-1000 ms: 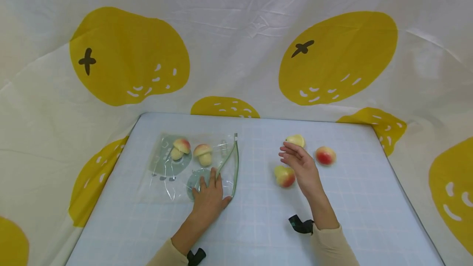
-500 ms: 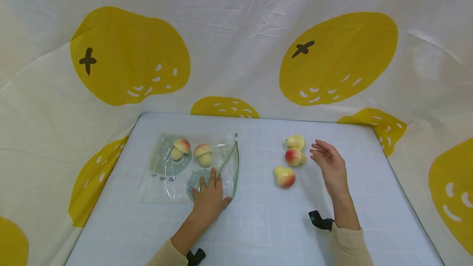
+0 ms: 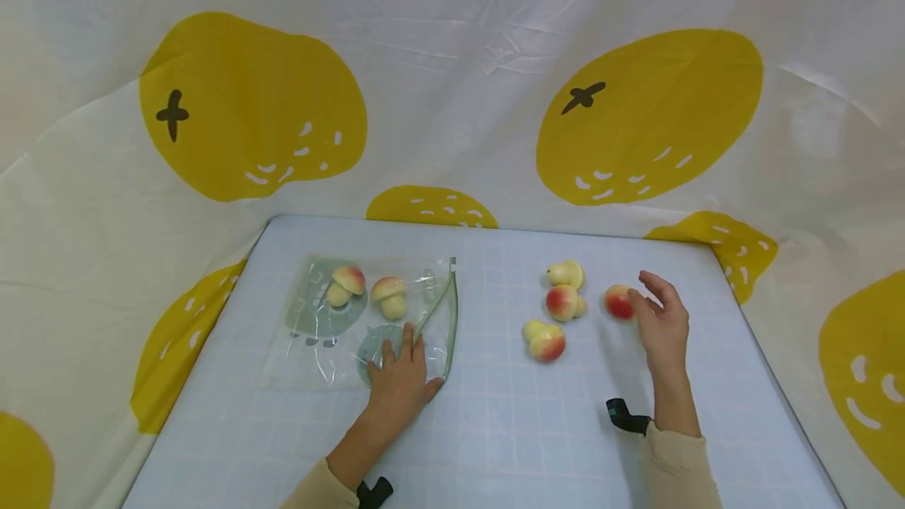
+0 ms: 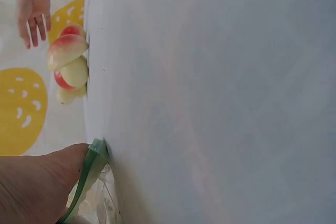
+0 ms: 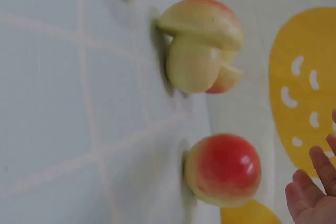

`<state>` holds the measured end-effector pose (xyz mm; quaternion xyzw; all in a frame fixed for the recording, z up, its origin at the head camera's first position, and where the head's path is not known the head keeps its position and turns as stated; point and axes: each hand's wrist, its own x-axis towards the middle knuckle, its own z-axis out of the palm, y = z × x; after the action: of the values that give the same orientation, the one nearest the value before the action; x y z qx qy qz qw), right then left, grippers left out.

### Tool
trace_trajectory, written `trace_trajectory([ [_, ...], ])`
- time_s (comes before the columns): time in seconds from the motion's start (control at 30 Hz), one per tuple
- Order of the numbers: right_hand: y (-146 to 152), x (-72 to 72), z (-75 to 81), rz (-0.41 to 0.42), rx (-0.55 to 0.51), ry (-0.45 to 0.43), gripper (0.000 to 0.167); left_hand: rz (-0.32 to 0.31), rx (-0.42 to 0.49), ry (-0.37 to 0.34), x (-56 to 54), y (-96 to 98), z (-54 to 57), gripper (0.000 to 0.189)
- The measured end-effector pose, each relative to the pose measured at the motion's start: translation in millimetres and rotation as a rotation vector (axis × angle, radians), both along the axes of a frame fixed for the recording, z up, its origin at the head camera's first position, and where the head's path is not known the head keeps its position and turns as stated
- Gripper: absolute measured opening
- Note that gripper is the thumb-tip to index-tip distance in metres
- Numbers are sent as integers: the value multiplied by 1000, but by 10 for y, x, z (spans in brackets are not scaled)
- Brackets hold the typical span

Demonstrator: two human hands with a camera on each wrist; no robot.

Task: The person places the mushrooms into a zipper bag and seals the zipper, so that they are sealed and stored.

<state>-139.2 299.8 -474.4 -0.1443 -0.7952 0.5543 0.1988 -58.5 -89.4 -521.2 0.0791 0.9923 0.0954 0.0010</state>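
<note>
My left hand (image 3: 401, 379) rests with fingers spread on a clear zip bag (image 3: 283, 368), its thumb at the green zip edge (image 3: 454, 320). Two toy mushrooms, one red-capped (image 3: 348, 280) and one paler (image 3: 389, 297), lie within the bag's outline. At the right, my right hand (image 3: 663, 328) hovers beside a red-and-yellow toy mushroom (image 3: 618, 302), fingers loosely bent and holding nothing. In the right wrist view, its fingertips (image 5: 325, 169) stand apart from that round red cap (image 5: 226, 169).
Left of the right hand, more toy mushrooms lie on the pale checked table (image 3: 495, 430): one at the back (image 3: 567, 273), one red-capped (image 3: 562, 302) and one nearer (image 3: 545, 341). A white cloth with yellow shapes (image 3: 452, 100) hangs behind the table.
My right hand has moved rightward from over the middle mushrooms to the right side of the rightmost one, uncovering the red-capped one. The left hand and the bag have stayed put.
</note>
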Motion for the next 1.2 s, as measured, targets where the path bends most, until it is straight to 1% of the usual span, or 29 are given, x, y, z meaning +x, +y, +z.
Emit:
trace_trajectory([
  [0.07,74,-34,-41,-16,-1,-17,43,2,-2,0,2,-1,-3,83],
  [0.1,112,-50,-61,-11,-2,-24,45,3,-3,2,2,1,-4,83],
  [0.17,182,-82,-103,8,-2,-68,51,4,-1,6,2,5,-10,82],
  [0.23,250,-108,-150,59,-5,-136,59,6,-1,5,2,11,-13,82],
  [0.37,368,-146,-268,190,39,-312,78,10,5,-1,3,20,-13,81],
  [0.4,393,-153,-303,218,55,-343,82,11,5,-2,3,21,-11,81],
  [0.47,429,-163,-364,249,73,-382,87,10,3,-4,3,22,-7,80],
  [0.6,465,-172,-436,252,71,-389,89,5,-1,-1,5,21,6,79],
  [0.77,477,-181,-441,253,60,-387,91,4,-2,0,6,16,15,79],
  [0.9,489,-194,-444,259,49,-398,91,6,11,-17,0,8,15,81],
  [1.2,490,-225,-462,260,72,-405,89,15,34,-51,-9,0,25,82],
])
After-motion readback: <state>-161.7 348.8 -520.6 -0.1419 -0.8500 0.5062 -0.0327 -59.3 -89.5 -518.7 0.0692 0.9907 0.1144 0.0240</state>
